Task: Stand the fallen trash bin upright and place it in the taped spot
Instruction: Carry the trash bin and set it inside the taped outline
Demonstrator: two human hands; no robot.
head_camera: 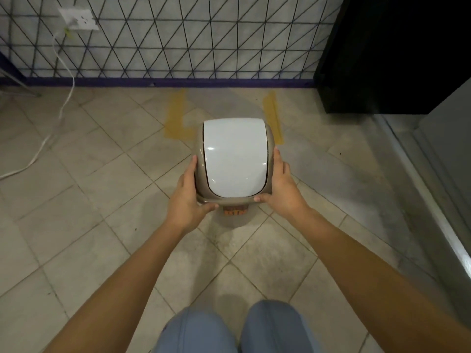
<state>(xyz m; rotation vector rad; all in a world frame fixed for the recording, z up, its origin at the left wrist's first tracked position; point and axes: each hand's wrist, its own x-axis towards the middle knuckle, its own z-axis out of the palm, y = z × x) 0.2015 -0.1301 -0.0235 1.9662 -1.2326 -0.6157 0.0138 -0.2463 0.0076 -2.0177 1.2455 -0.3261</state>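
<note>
The trash bin (234, 156) stands upright, seen from above: a white swing lid in a beige rim, with an orange label showing below its near edge. My left hand (187, 192) grips the rim's left side and my right hand (280, 184) grips the right side. Yellow tape (175, 113) marks a spot on the floor beyond the bin, by the wall; a second yellow strip (274, 115) runs on the right. The bin covers the near part of the taped spot. Whether the bin rests on the floor or is lifted is unclear.
A wall (178, 36) with a black triangle pattern runs behind the tape. A white cable (61, 108) hangs from a wall socket (79, 19) at left. A black cabinet (392, 54) stands at right, with a metal threshold (433, 200) beside it. My knees (234, 329) are below.
</note>
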